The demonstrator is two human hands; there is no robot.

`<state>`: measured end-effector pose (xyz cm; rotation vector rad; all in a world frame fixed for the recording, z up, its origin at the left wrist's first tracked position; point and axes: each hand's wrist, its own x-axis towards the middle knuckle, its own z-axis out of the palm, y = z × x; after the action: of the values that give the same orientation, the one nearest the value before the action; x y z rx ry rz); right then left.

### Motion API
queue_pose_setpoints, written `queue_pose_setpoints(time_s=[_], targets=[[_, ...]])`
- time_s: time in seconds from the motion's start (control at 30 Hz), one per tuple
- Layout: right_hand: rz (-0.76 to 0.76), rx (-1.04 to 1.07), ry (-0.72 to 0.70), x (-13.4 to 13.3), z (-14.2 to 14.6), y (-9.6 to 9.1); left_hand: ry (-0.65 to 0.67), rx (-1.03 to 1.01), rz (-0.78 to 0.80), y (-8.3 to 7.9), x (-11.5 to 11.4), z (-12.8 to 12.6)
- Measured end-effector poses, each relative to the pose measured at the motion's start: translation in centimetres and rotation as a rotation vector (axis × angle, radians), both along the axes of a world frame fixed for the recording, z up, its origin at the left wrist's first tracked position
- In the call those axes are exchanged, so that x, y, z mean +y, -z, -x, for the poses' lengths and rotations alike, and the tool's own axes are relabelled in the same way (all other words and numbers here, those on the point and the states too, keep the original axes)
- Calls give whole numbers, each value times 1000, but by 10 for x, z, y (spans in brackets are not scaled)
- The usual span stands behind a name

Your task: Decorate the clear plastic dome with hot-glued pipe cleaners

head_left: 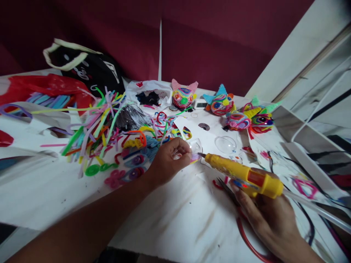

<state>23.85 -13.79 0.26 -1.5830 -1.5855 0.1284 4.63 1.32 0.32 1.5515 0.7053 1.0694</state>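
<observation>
My left hand (174,157) is closed in a pinch around a clear plastic dome (196,146), with a bit of purple and yellow pipe cleaner (194,157) at its lower edge. My right hand (274,215) grips a yellow hot glue gun (236,170), a glue stick jutting from its back and a red light lit on its side. The gun's nozzle points left, touching or very near the purple piece; I cannot tell which. Beneath the right hand lie scissors (241,219) with red handles, partly hidden. Another clear dome (225,144) rests on the table beyond the gun.
Pipe cleaners (95,128) are heaped on the left, near a green spiral (92,169) and a pink flower (114,178). Finished colourful heads (184,95) stand at the back. A black bag (90,69) leans behind. Cables (307,219) and a white rack (309,157) flank the right.
</observation>
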Motion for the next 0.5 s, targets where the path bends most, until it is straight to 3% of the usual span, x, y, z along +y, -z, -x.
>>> queue_pose_setpoints(time_s=[0.3, 0.5], targets=[[0, -157, -34, -3, -6, 5, 5, 11, -7, -1, 0, -1], [-17, -132, -13, 2, 1, -7, -16, -6, 24, -6, -1, 0]])
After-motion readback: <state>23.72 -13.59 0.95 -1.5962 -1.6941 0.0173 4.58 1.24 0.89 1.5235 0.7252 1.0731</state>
